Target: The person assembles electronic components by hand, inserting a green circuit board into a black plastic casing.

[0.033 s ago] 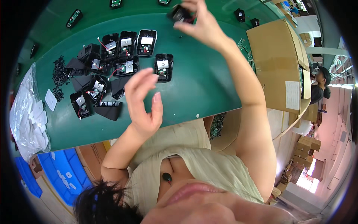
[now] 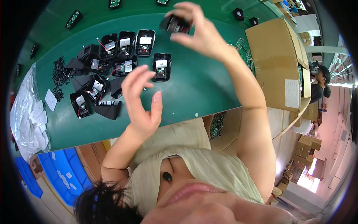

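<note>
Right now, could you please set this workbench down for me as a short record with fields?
Left hand: open, holding nothing
Right hand: gripping a black housing, its details blurred
Near left hand: open black housing with a silver plate, on the green tabletop
Table's left: loose small black parts; clear plastic bag with white plates
Table's right: cardboard box
</note>
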A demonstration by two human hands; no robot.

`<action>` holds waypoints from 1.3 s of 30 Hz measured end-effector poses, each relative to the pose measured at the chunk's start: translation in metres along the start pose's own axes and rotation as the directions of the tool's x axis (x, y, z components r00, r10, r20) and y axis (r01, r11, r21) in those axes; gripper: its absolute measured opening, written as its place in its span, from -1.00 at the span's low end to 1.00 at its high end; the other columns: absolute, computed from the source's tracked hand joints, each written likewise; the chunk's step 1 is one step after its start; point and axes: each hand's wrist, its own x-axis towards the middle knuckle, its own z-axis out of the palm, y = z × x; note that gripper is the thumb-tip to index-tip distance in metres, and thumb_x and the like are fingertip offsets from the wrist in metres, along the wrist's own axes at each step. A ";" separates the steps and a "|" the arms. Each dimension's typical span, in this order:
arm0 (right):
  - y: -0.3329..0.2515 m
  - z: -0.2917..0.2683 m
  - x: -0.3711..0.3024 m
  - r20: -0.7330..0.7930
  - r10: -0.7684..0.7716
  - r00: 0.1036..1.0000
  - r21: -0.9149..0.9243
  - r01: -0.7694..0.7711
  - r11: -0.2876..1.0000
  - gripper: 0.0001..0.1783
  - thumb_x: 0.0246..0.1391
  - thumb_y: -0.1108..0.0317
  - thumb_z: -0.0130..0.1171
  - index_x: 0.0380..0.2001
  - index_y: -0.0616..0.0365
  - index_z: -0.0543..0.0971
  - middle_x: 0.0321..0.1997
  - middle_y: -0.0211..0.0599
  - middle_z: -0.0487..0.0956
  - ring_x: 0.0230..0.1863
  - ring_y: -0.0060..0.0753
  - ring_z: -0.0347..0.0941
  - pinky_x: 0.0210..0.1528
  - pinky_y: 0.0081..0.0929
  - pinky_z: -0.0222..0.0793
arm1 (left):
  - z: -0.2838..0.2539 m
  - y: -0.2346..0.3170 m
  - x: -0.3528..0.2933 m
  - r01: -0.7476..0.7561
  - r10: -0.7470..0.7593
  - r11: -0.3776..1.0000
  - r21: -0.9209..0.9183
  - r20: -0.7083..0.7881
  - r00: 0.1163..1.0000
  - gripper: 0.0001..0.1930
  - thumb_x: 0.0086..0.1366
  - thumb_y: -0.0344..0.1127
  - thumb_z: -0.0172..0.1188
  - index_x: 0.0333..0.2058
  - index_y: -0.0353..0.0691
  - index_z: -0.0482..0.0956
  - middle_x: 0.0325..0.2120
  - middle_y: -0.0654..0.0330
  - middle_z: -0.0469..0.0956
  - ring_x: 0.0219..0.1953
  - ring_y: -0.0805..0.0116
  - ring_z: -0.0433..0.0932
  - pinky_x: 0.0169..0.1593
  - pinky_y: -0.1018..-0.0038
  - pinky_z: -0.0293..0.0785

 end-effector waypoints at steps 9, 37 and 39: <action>-0.106 -0.005 -0.091 0.268 -0.361 0.893 -0.121 0.403 0.907 -0.36 -0.26 0.34 0.20 0.03 0.01 0.37 0.04 -0.37 0.36 0.01 -0.31 0.30 -0.08 -0.36 0.27 | -0.009 0.039 -0.019 0.723 -0.585 0.556 -0.409 0.425 0.690 -0.55 0.17 -0.58 -0.07 0.07 -0.32 0.16 -0.13 0.18 0.33 -0.14 0.47 0.38 -0.12 0.56 0.37; -0.060 -0.003 -0.136 0.056 0.637 0.769 0.565 -0.551 0.615 -0.73 -0.06 0.42 0.20 -0.36 0.21 0.31 -0.61 -0.44 0.40 -0.78 -0.70 0.27 -0.80 -0.76 0.10 | -0.006 0.056 -0.039 0.834 -0.703 0.269 -0.482 0.493 0.512 -0.72 0.26 -0.24 -0.03 -0.17 -0.33 0.37 -0.41 0.12 0.51 -0.38 0.36 0.54 -0.40 0.57 0.44; -0.077 0.011 -0.142 0.064 0.632 0.772 0.729 -0.469 0.499 -0.77 -0.01 0.43 0.15 -0.35 0.23 0.31 -0.59 -0.38 0.43 -0.74 -0.63 0.33 -0.78 -0.75 0.16 | -0.001 0.058 -0.040 0.837 -0.714 0.304 -0.455 0.473 0.516 -0.72 0.26 -0.25 -0.03 -0.16 -0.34 0.37 -0.39 0.13 0.50 -0.39 0.37 0.54 -0.41 0.57 0.45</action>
